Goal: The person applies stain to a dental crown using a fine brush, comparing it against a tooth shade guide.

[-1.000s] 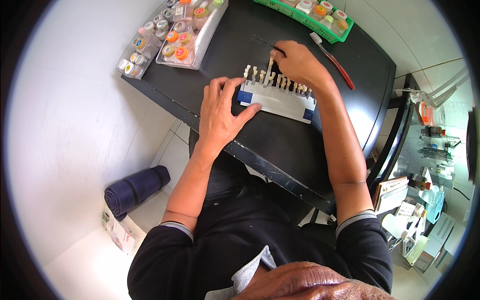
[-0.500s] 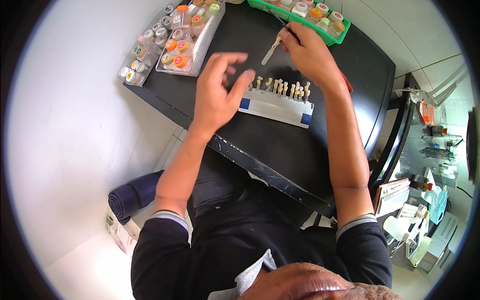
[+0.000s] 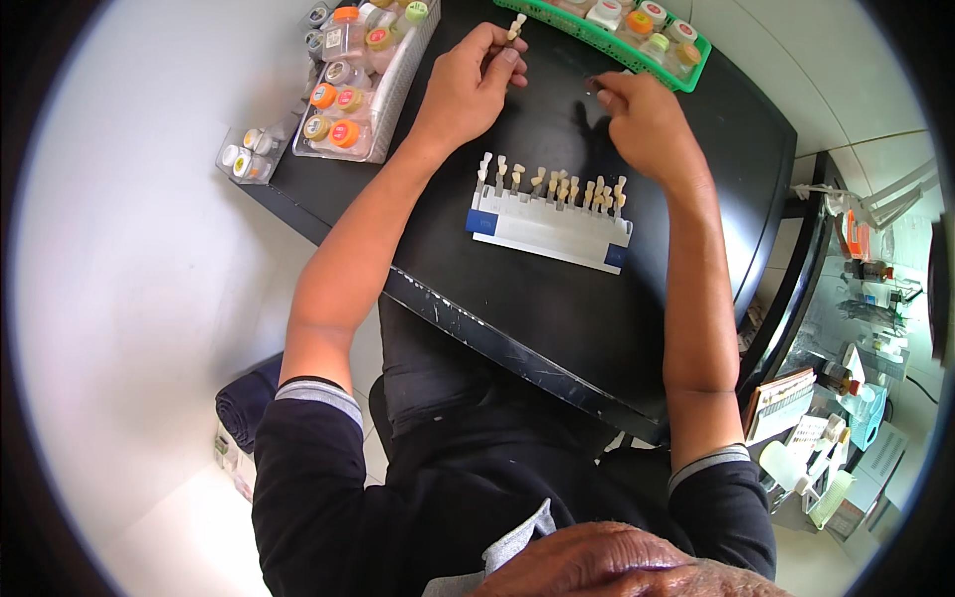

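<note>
My left hand (image 3: 472, 85), at the far middle of the table, is closed in a pinch on a tooth shade tab (image 3: 516, 27). The tab's tooth-shaped, cream end points up and away from me. To its right, my right hand (image 3: 642, 117) is closed, fingers curled, around a thin dark tool (image 3: 594, 86). Only a short bit of that tool shows. Nearer to me lies a tooth shade guide (image 3: 547, 227), a white holder with blue ends. Several cream tooth-shaped tabs stand in a row along its far edge. Neither hand touches it.
A white basket (image 3: 386, 124) of small jars with coloured lids stands at the left, beside a clear container (image 3: 247, 164) of more jars. At the far right is a green basket (image 3: 704, 62) of jars. The black table's (image 3: 517, 353) near edge is chipped. Shelves with bottles stand farther right.
The shade tab has passed from my right hand to my left, which was open and has moved away from me. My right hand has shifted right and nearer, still holding the thin tool.
</note>
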Tool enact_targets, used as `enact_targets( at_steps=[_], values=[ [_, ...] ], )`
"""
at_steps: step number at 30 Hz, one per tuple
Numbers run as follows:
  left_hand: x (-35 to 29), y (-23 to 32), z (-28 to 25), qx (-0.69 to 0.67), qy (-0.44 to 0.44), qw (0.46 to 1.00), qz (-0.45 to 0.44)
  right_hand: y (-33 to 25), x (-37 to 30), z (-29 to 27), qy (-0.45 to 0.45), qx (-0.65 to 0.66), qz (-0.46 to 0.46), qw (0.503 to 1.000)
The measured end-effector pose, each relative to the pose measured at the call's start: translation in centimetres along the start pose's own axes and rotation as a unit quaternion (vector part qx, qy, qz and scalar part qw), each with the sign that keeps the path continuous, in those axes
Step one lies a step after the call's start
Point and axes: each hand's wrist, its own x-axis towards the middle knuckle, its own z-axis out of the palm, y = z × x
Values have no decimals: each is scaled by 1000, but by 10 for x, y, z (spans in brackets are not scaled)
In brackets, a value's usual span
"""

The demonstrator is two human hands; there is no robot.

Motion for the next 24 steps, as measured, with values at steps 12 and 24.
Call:
enact_targets(
  at_steps=[12, 24],
  values=[
    [-22, 24, -22, 4, 79, 992, 98, 8, -2, 7, 31, -33, 5, 999],
    [-170, 52, -18, 124, 98, 982, -106, 62, -51, -34, 112, -105, 131, 979]
  ],
)
